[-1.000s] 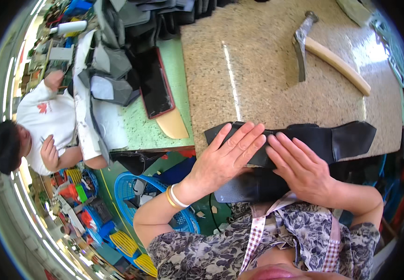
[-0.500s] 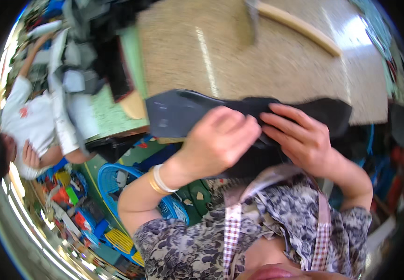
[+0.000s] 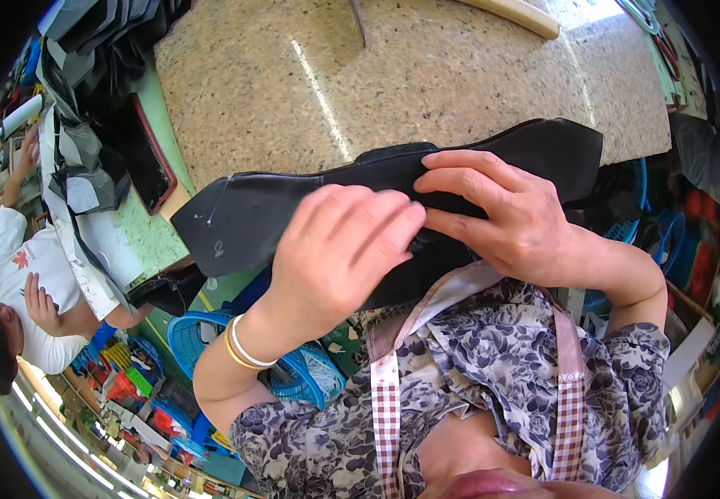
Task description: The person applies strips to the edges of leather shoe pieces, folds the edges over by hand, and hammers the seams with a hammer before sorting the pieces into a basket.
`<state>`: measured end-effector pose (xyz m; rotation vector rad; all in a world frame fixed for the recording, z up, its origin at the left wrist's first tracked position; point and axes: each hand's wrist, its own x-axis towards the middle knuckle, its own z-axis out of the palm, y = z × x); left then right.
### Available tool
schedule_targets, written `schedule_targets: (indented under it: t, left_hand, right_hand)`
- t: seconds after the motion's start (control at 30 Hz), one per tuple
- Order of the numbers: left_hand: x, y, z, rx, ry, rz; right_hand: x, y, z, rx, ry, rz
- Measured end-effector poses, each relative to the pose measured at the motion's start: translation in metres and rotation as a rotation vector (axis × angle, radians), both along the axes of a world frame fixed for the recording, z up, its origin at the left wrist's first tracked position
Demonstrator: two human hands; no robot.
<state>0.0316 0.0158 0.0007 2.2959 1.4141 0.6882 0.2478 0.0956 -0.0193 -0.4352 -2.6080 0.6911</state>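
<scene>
A long black leather-like piece with pointed ends and faint pale marks at its left end stretches across in front of me, along the near edge of the stone slab. My left hand is closed at its middle, fingers curled and bunched, the thumb hidden. Over the right part lies my right hand, gripping it with the fingers on top and the fingertips close to those of the left. A darker raised strip shows on the far edge.
The speckled stone slab bears a hammer with a wooden handle. A red-edged dark tray and stacked black pieces lie at the left. Blue baskets stand below; a co-worker in a white shirt is at the far left.
The view has shifted, so slab and hammer sit higher and further left. The black piece now tilts up to the right, its left end lower in view. Both hands stay on it.
</scene>
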Motion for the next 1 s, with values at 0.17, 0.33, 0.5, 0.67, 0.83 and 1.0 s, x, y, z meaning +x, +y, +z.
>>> schedule_targets:
  t: [0.17,0.33,0.5,0.67,0.83,1.0]
  left_hand:
    - [0.003,-0.002,-0.013,0.206,0.118,-0.135]
    - [0.008,-0.003,-0.003,0.210,0.189,-0.148]
    - [0.038,-0.091,-0.069,-0.149,0.236,-0.137]
    - [0.046,-0.112,-0.092,-0.212,0.186,-0.027]
    - [0.050,-0.096,-0.093,-0.144,0.197,0.060]
    - [0.025,-0.064,-0.065,-0.249,0.371,0.176]
  right_hand:
    - [-0.004,0.000,-0.001,0.090,0.022,0.006]
    - [0.003,0.003,-0.006,0.172,0.087,0.084]
    - [0.038,-0.060,-0.054,-0.035,-0.282,0.327]
    - [-0.001,-0.032,-0.038,0.184,-0.190,0.229]
    - [-0.031,0.001,-0.096,0.092,-0.549,0.100]
    - [-0.039,0.011,-0.061,-0.430,-0.912,0.336]
